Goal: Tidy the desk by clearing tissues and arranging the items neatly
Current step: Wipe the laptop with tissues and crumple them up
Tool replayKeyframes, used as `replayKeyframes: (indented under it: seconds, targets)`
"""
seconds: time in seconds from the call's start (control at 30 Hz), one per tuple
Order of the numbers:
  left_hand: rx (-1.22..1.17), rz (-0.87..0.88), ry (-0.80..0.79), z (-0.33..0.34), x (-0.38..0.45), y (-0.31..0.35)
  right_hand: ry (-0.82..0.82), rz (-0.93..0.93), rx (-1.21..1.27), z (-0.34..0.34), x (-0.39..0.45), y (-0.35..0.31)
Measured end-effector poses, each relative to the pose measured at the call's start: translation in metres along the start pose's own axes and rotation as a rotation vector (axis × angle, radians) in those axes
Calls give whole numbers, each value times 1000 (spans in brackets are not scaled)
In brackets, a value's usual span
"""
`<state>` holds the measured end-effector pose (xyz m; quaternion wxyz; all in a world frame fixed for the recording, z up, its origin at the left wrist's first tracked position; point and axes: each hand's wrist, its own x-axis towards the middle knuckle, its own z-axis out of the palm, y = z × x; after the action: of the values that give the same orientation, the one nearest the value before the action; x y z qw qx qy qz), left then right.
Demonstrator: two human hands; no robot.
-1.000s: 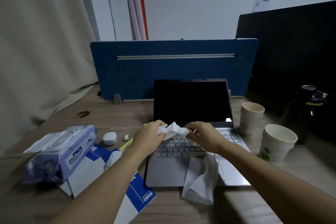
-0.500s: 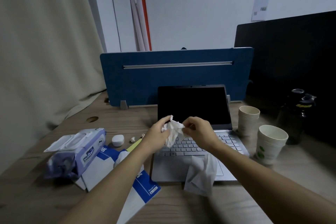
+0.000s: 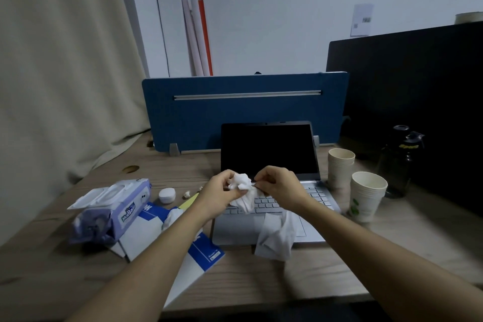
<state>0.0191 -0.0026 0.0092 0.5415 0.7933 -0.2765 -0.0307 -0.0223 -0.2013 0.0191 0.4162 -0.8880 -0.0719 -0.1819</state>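
A crumpled white tissue [image 3: 241, 185] is held above the keyboard of an open silver laptop [image 3: 269, 165] with a dark screen. My left hand [image 3: 219, 195] grips the tissue from the left, fingers curled round it. My right hand [image 3: 277, 185] pinches its right edge. A second, flatter tissue [image 3: 275, 239] lies across the laptop's front edge and onto the wooden desk [image 3: 339, 269].
Left of the laptop lie a purple wet-wipe pack [image 3: 112, 210], a blue-and-white carton [image 3: 156, 232], a small white round case [image 3: 167, 195] and a tiny earbud [image 3: 186, 194]. Two stacks of paper cups [image 3: 367, 195] and a dark bottle [image 3: 400, 159] stand right. A blue divider [image 3: 245, 110] backs the desk.
The tissue has been bunched tighter between both hands and lifted slightly above the keyboard. The camera view has tilted up a little.
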Motion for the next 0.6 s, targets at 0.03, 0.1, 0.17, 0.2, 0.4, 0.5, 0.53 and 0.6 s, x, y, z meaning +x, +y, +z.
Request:
replayKeyframes:
  seconds: [0.03,0.1,0.17,0.2,0.4,0.5,0.53,0.6]
  targets:
    - [4,-1,11,-1,-2,-1,-23,4,-25,-3,-3,3]
    - [1,-26,38,-4,-7,-2,-127,10,-121,-12,-11,13]
    - [3,-60,76,-8,-11,-4,-293,19,-253,-22,-21,22]
    - [9,-80,97,-10,-13,-5,-363,26,-320,-27,-26,26]
    - [56,-157,170,-13,-20,-12,-530,64,-573,-37,-51,34]
    - [115,-158,164,-13,-24,-10,-523,62,-574,-34,-56,35]
    - [139,-157,158,-13,-24,-11,-508,71,-557,-33,-56,36]
    - [136,-163,155,-13,-26,-10,-487,81,-539,-32,-56,37]
